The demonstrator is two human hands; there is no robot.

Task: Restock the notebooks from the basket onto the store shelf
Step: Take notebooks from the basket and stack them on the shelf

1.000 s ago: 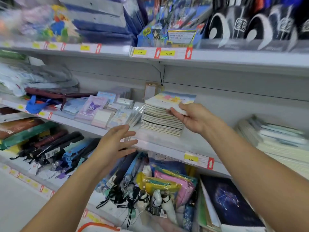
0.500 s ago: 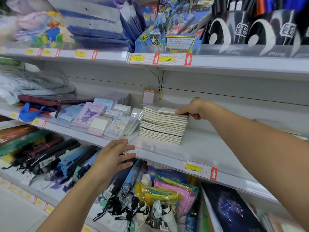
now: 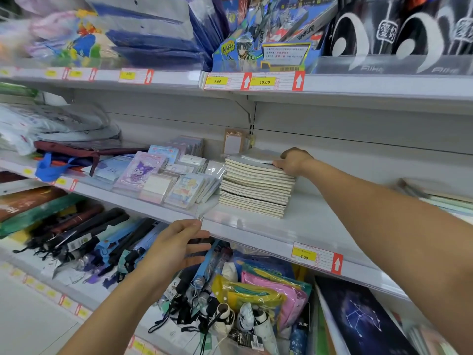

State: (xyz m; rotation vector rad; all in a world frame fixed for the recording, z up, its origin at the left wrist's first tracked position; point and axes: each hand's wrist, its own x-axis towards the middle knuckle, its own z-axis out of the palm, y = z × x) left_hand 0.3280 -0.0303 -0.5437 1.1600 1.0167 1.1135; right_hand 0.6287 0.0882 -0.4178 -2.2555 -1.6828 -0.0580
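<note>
Right hand: the right hand (image 3: 294, 161) is laid against the far right corner of the notebook stack (image 3: 256, 185), with the fingers (image 3: 280, 165) curled over the edge of the top covers; the stack appears to be pressed and squared, not lifted, though the fingertips are partly hidden behind the covers and the exact grip cannot be told.

Left hand: the left hand (image 3: 179, 243) is held loose and empty, the fingers spread, just below the front lip of the shelf (image 3: 307, 219); nothing is grasped. It is judged to be kept there as a guard, so that a sliding notebook could be caught.

Notebooks: the stack lies flat on the middle shelf, directly under and to the left of the right fingers, above and beyond the left fingers. The spines and page edges are nearly aligned; the uppermost small notebook (image 3: 258, 156) sits slightly askew, touching the right fingers.

Reason for placement: the stack is set close beside the packaged notepads (image 3: 179, 185), so the bare shelf stretch to the right of the right fingers is left free for more stock.

Price label: a yellow tag (image 3: 304, 256) is fixed to the shelf lip, below the right forearm.

Basket: not seen in this view.

Step in hand: the placed pile is judged to be in the course of being tidied; release is not yet made.

Risk: a push from one corner only could fan the upper covers toward the notepads.
</note>
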